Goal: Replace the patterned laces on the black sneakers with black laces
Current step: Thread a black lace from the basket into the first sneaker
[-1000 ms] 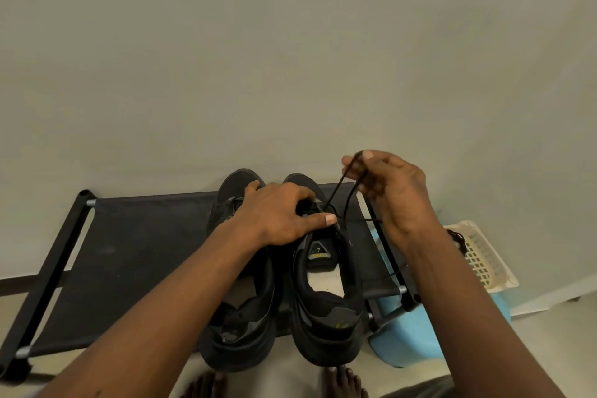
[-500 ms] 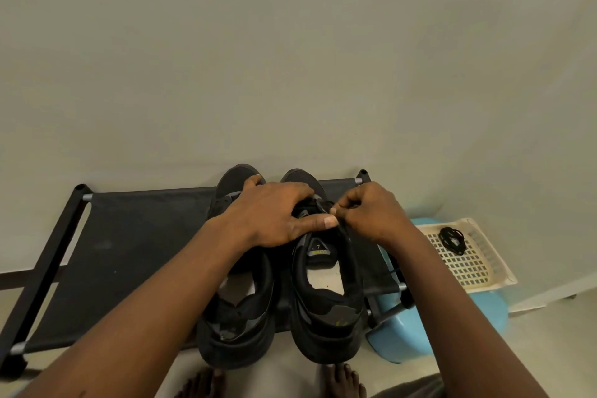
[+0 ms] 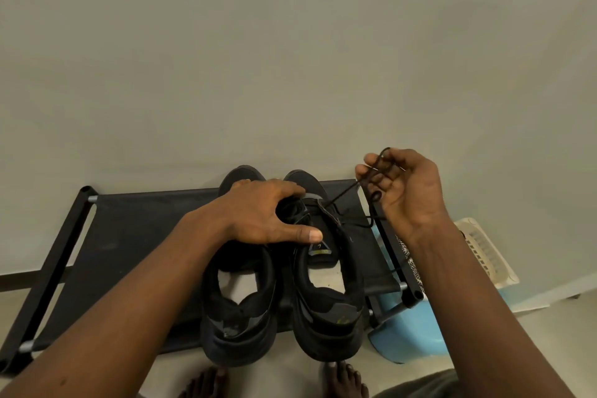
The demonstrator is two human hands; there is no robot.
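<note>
Two black sneakers stand side by side, toes to the wall, on a black fabric rack: the left sneaker (image 3: 237, 310) and the right sneaker (image 3: 329, 313). My left hand (image 3: 258, 213) rests over the tongues of both, fingers curved over the front, thumb stretched across the right sneaker's tongue. My right hand (image 3: 403, 191) is raised up and to the right of the shoes and pinches a black lace (image 3: 342, 195), which runs taut from its fingers down to the right sneaker's eyelets. A loop of the lace hangs under that hand. A patterned lace (image 3: 408, 260) lies by my right wrist.
The black fabric rack (image 3: 129, 236) stands against a plain wall. Right of it are a light blue stool (image 3: 410, 329) and a cream plastic basket (image 3: 484, 255), partly hidden by my right arm. My bare feet (image 3: 342, 378) show below the shoes.
My right hand went from the right sneaker's eyelets up and to the right, drawing the black lace out taut. My left hand stayed on the sneakers.
</note>
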